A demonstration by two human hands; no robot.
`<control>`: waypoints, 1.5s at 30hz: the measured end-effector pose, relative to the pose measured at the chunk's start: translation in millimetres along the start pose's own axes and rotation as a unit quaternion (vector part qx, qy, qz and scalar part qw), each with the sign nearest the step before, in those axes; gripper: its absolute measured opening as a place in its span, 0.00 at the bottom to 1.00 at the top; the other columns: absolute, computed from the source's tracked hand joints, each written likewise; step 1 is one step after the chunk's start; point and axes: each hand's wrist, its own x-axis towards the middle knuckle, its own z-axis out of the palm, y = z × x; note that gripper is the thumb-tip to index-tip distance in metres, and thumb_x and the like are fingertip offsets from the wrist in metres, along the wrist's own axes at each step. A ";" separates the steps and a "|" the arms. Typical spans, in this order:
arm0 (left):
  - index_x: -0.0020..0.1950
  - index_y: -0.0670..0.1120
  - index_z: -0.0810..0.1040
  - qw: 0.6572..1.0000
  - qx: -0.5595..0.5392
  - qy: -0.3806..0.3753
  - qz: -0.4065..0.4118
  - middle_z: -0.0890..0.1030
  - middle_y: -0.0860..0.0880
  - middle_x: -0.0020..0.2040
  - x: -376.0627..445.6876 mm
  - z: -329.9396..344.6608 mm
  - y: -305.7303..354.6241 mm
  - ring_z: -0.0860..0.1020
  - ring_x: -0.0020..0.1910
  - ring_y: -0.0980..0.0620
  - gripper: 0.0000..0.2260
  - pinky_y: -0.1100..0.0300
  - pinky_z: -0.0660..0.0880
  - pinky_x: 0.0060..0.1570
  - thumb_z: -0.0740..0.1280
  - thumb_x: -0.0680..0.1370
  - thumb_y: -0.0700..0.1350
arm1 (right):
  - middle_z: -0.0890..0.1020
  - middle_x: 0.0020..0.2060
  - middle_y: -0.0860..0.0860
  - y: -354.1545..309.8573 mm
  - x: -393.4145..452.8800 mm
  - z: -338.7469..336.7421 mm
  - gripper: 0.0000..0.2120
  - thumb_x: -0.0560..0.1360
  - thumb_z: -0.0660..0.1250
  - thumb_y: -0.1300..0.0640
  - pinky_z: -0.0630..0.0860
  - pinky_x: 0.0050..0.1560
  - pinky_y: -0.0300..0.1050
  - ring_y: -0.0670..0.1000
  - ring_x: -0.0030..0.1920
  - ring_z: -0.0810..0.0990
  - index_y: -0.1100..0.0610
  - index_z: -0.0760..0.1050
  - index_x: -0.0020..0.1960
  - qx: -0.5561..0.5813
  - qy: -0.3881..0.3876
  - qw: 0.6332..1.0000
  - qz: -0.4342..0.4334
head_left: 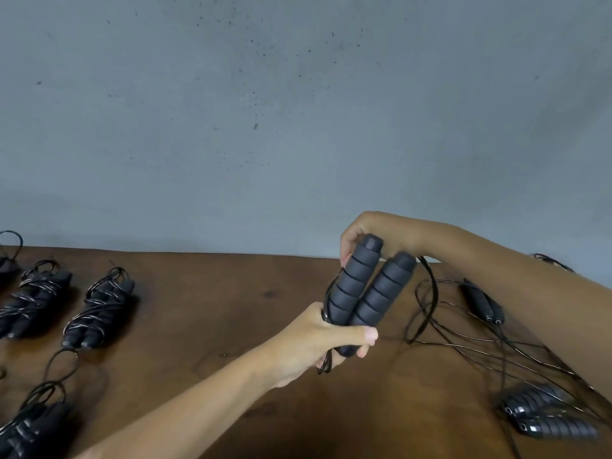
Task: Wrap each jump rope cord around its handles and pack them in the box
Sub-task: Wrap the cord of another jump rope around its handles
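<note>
Two black ribbed jump rope handles are held side by side above the brown table. My left hand grips their lower ends, thumb across the front. Over the handles' top ends curls my right hand, and the thin black cord runs down from it to the table on the right. No box is in view.
Several wrapped jump ropes lie in a row at the left. Unwrapped ropes with loose handles and tangled cords lie at the right, under my right forearm. A grey wall rises behind the table's far edge.
</note>
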 end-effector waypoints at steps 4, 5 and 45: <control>0.46 0.47 0.79 0.992 -0.105 0.055 0.031 0.76 0.46 0.40 -3.3 -6.3 4.6 0.70 0.30 0.57 0.06 0.65 0.66 0.31 0.72 0.81 0.46 | 0.75 0.28 0.43 11.9 -12.9 15.9 0.17 0.76 0.67 0.72 0.69 0.37 0.38 0.40 0.30 0.70 0.56 0.73 0.32 0.049 0.043 0.998 -0.015; 0.46 0.46 0.80 0.989 -0.125 0.073 0.031 0.76 0.46 0.40 -2.9 -9.4 4.5 0.70 0.29 0.57 0.06 0.66 0.65 0.30 0.72 0.81 0.46 | 0.77 0.28 0.43 13.1 -17.6 22.7 0.17 0.76 0.69 0.69 0.69 0.36 0.36 0.40 0.30 0.71 0.54 0.76 0.33 0.073 0.046 0.996 -0.017; 0.56 0.43 0.80 0.890 -0.177 0.419 -0.007 0.79 0.51 0.31 8.8 -54.2 -63.5 0.65 0.22 0.58 0.28 0.62 0.61 0.25 0.74 0.67 0.64 | 0.77 0.50 0.47 -78.8 -73.3 122.1 0.13 0.86 0.56 0.52 0.78 0.50 0.49 0.49 0.48 0.78 0.52 0.76 0.64 -0.126 0.162 0.979 0.004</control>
